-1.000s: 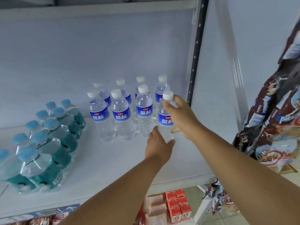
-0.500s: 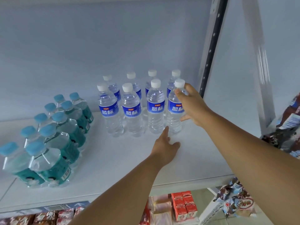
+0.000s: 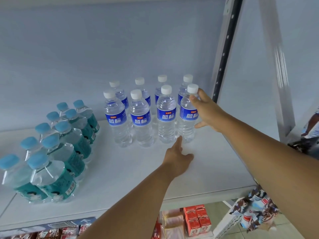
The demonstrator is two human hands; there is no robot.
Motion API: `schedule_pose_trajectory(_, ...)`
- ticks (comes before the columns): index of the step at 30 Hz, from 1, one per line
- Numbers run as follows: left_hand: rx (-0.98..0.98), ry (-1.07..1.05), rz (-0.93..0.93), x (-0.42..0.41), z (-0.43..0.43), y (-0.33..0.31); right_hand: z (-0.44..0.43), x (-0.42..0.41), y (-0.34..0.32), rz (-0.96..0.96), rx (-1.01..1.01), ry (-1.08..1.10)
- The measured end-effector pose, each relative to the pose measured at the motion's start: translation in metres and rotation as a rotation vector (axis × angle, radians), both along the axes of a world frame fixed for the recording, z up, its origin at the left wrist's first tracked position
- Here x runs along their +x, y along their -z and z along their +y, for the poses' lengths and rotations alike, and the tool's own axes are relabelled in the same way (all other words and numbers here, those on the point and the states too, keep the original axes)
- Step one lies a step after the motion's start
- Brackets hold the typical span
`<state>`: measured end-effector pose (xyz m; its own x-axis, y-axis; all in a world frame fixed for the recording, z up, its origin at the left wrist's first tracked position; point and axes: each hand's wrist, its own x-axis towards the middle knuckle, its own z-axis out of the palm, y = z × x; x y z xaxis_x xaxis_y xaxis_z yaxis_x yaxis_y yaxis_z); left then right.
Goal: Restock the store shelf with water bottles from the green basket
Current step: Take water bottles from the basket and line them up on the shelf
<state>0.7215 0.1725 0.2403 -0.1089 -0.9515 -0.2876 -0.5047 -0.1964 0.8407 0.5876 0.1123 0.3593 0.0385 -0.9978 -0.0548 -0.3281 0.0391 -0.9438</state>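
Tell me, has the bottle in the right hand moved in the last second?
Yes. The bottle held by the right hand went back a little: it stood forward of the neighbouring bottle, now it lines up with it.

"蓝标" on blue labels of water bottles

Eight clear water bottles, white-capped and blue-labelled, stand upright on the white shelf in two rows of four. The right hand holds the front right bottle by its neck.
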Motion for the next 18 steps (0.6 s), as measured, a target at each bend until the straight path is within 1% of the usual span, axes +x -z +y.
schedule_pose_trajectory(2, 0.002, 0.006, -0.011, -0.001, 0.000, 0.000, 0.002, 0.001, 0.002, 0.058, -0.019, -0.008)
schedule_pose_trajectory(4, -0.004, 0.011, -0.013, -0.001, 0.000, 0.000, 0.005, 0.001, 0.006, 0.076, -0.022, 0.001)
schedule_pose_trajectory(6, 0.010, -0.032, 0.044, 0.000, 0.005, 0.001, 0.010, 0.002, 0.014, 0.046, 0.007, 0.037)
schedule_pose_trajectory(9, -0.016, -0.138, 0.123, 0.002, 0.020, 0.003, 0.014, 0.003, 0.031, -0.070, 0.029, 0.150)
schedule_pose_trajectory(13, -0.078, -0.164, 0.116, 0.011, 0.042, 0.002, 0.027, 0.006, 0.058, -0.061, 0.055, 0.292)
schedule_pose_trajectory(16, -0.084, -0.151, 0.116, 0.029, 0.064, -0.003, 0.047, 0.012, 0.079, -0.034, 0.088, 0.305)
schedule_pose_trajectory(18, -0.106, -0.117, 0.085, 0.043, 0.082, -0.006, 0.066, 0.016, 0.087, 0.008, 0.094, 0.265)
